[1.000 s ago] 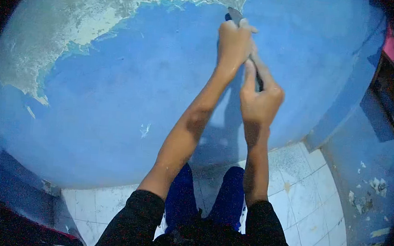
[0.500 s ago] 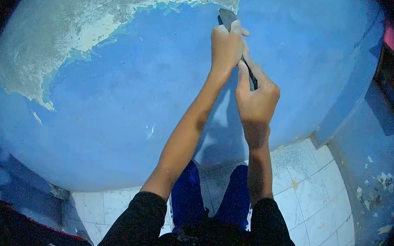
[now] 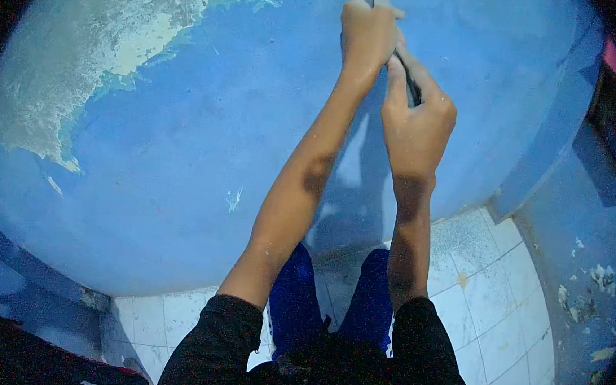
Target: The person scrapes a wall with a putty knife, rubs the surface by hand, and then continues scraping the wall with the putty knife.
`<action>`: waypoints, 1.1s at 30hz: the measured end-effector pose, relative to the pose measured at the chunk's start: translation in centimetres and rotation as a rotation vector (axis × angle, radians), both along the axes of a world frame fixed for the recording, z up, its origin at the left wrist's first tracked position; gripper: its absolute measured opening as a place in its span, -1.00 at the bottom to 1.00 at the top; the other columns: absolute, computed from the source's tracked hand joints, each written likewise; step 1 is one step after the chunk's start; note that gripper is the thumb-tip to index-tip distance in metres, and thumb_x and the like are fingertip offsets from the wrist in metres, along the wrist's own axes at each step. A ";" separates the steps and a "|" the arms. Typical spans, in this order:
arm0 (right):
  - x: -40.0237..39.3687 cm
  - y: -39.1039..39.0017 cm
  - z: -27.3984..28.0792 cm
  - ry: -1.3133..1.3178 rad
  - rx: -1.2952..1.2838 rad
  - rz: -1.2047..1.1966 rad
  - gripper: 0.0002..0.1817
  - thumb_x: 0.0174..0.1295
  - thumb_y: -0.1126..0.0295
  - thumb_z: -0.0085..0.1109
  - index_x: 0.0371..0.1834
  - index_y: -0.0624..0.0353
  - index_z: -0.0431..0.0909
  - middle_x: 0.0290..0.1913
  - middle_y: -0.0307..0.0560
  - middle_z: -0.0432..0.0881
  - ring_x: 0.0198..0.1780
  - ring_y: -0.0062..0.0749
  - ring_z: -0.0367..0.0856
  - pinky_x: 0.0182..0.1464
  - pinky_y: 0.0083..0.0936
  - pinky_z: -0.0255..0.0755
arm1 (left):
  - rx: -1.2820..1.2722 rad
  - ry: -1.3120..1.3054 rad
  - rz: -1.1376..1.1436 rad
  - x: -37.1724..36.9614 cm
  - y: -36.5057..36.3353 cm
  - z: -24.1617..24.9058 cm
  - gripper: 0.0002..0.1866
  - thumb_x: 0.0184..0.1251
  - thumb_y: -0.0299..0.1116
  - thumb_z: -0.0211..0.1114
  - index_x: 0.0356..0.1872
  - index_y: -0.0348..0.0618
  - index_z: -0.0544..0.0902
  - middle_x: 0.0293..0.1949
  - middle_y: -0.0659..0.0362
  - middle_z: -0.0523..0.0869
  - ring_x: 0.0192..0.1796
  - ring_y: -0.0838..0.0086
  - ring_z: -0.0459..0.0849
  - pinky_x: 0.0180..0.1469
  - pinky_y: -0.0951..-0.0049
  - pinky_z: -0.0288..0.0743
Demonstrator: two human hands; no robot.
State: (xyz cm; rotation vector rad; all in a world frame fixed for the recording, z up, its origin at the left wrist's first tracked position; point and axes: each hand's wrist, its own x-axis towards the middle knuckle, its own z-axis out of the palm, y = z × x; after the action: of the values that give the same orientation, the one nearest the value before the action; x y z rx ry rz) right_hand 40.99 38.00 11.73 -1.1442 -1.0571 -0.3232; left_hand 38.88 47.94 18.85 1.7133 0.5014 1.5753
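A scraper with a dark handle and a grey metal blade is in both my hands, held up against the blue wall. My left hand is closed round its upper part close to the blade, the thumb along it. Lower down, my right hand grips the handle. The blade is at the top edge of the view, by the border of the bare grey plaster where paint is gone. My left hand covers part of the scraper.
White floor tiles with dust on them lie below the wall. At the right, another blue wall has chipped patches. A dark frame stands at the upper right. My blue-clad legs are close to the wall.
Both hands and the scraper have moved up and slightly right along the wall, so less of the blade shows. My grip looks the same.
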 end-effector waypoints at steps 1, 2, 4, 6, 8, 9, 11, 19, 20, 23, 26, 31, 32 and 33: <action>-0.2 -0.4 -0.3 -0.004 -0.024 -0.003 -0.74 0.28 0.42 0.14 -0.01 0.27 0.62 -0.09 0.14 0.69 -0.02 -0.38 0.67 0.02 -0.48 0.47 | -0.027 0.000 -0.001 -0.6 -0.4 -1.0 -0.64 0.24 -0.34 -0.02 -0.54 -0.40 0.64 -0.71 -0.01 0.60 -0.63 0.28 0.61 -0.43 0.30 0.49; -0.3 -0.6 -1.0 0.009 -0.028 0.026 -0.73 0.28 0.42 0.13 -0.01 0.27 0.62 -0.09 0.14 0.69 -0.02 -0.38 0.67 0.02 -0.48 0.47 | -0.053 0.003 -0.005 -1.1 -0.6 -2.4 -0.64 0.24 -0.34 -0.02 -0.54 -0.40 0.64 -0.71 -0.01 0.60 -0.63 0.28 0.61 -0.42 0.30 0.49; -0.3 -0.5 -2.4 0.029 -0.025 0.088 -0.73 0.28 0.42 0.13 0.00 0.28 0.62 -0.10 0.15 0.69 -0.03 -0.39 0.67 0.02 -0.48 0.47 | -0.042 -0.002 -0.014 -0.9 -0.1 -3.0 -0.65 0.25 -0.34 -0.01 -0.51 -0.40 0.63 -0.72 0.01 0.59 -0.64 0.32 0.58 -0.47 0.33 0.45; 0.2 -0.3 -1.4 0.013 0.032 0.036 -0.74 0.26 0.37 0.15 -0.03 0.21 0.64 -0.20 0.18 0.67 -0.14 -0.07 0.66 -0.10 -0.38 0.49 | 0.020 -0.015 -0.025 -0.3 0.3 -2.1 -0.68 0.27 -0.33 0.02 -0.48 -0.41 0.61 -0.74 0.06 0.55 -0.69 0.40 0.53 -0.60 0.41 0.37; 0.4 -0.2 -1.5 -0.011 0.071 -0.006 -0.74 0.25 0.34 0.16 -0.05 0.16 0.65 -0.26 0.20 0.66 -0.20 0.08 0.65 -0.17 -0.34 0.51 | -0.025 -0.038 -0.023 -0.2 0.1 -2.3 -0.67 0.28 -0.32 0.03 -0.48 -0.40 0.61 -0.73 0.06 0.55 -0.69 0.40 0.53 -0.59 0.40 0.38; 0.3 0.1 -2.2 -0.033 0.088 -0.021 -0.74 0.25 0.34 0.16 -0.05 0.16 0.65 -0.26 0.20 0.66 -0.21 0.08 0.66 -0.18 -0.34 0.51 | -0.045 -0.050 -0.025 -0.2 -0.2 -2.5 -0.67 0.28 -0.32 0.03 -0.48 -0.40 0.61 -0.73 0.06 0.56 -0.68 0.40 0.53 -0.58 0.40 0.38; 0.4 0.3 -2.8 -0.040 0.084 -0.025 -0.74 0.25 0.34 0.17 -0.04 0.15 0.65 -0.27 0.20 0.66 -0.22 0.07 0.66 -0.19 -0.33 0.50 | -0.080 0.011 -0.014 -0.6 -0.7 -3.5 -0.64 0.30 -0.30 0.00 -0.49 -0.39 0.63 -0.71 0.03 0.59 -0.65 0.35 0.58 -0.49 0.36 0.45; 0.3 -0.9 -3.0 -0.053 -0.016 0.004 -0.74 0.29 0.41 0.12 -0.01 0.26 0.63 -0.13 0.15 0.70 -0.06 -0.44 0.67 -0.04 -0.50 0.49 | -0.127 -0.020 -0.049 -0.1 -0.3 -3.6 -0.59 0.34 -0.26 -0.03 -0.49 -0.41 0.63 -0.72 0.03 0.59 -0.64 0.34 0.60 -0.43 0.34 0.49; 0.4 -0.8 -2.6 -0.051 -0.024 -0.001 -0.74 0.29 0.42 0.13 -0.01 0.25 0.63 -0.12 0.15 0.70 -0.07 -0.43 0.67 -0.04 -0.51 0.49 | -0.127 -0.003 -0.041 -0.5 -0.5 -3.7 -0.59 0.34 -0.25 -0.03 -0.48 -0.42 0.62 -0.72 0.04 0.59 -0.65 0.34 0.59 -0.44 0.34 0.49; 0.6 -0.6 -1.9 -0.037 -0.008 0.007 -0.75 0.26 0.40 0.16 -0.03 0.20 0.65 -0.16 0.15 0.69 -0.13 -0.28 0.68 -0.10 -0.45 0.50 | -0.075 -0.052 -0.047 0.3 0.0 -2.4 -0.59 0.33 -0.24 -0.02 -0.48 -0.42 0.61 -0.73 0.03 0.58 -0.66 0.33 0.59 -0.44 0.34 0.48; 1.3 -0.4 -2.1 -0.037 0.029 0.009 -0.75 0.23 0.37 0.19 -0.05 0.16 0.66 -0.20 0.15 0.68 -0.19 -0.13 0.69 -0.15 -0.39 0.51 | -0.106 -0.066 -0.042 0.2 -0.4 -3.3 -0.60 0.33 -0.25 -0.03 -0.49 -0.41 0.60 -0.74 0.02 0.57 -0.65 0.33 0.59 -0.43 0.34 0.48; 1.4 -0.7 -2.7 -0.036 -0.009 0.028 -0.74 0.24 0.42 0.20 -0.02 0.20 0.65 -0.17 0.15 0.70 -0.16 -0.44 0.71 -0.10 -0.53 0.51 | -0.132 -0.078 -0.053 0.0 0.0 -3.4 -0.63 0.31 -0.27 -0.01 -0.52 -0.37 0.58 -0.73 0.04 0.56 -0.66 0.35 0.57 -0.50 0.36 0.43; 1.4 -0.8 -2.4 -0.030 -0.006 0.028 -0.75 0.23 0.40 0.21 -0.04 0.19 0.66 -0.20 0.14 0.70 -0.18 -0.31 0.71 -0.13 -0.47 0.51 | -0.124 -0.133 -0.068 0.5 -0.1 -3.3 -0.66 0.29 -0.28 0.02 -0.52 -0.36 0.57 -0.73 0.06 0.56 -0.67 0.38 0.54 -0.55 0.39 0.39; 1.3 -1.2 -2.5 -0.017 -0.020 0.027 -0.75 0.21 0.37 0.21 -0.06 0.17 0.67 -0.22 0.14 0.69 -0.20 -0.18 0.70 -0.16 -0.42 0.52 | -0.133 -0.182 -0.082 0.7 -0.4 -3.9 -0.69 0.27 -0.29 0.05 -0.52 -0.34 0.57 -0.72 0.07 0.55 -0.68 0.41 0.52 -0.60 0.41 0.36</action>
State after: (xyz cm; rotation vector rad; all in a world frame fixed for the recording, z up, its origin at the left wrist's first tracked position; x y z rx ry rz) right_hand 42.26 36.80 9.27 -1.1457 -1.0915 -0.3022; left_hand 39.57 47.52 14.93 1.4576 0.4289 1.5846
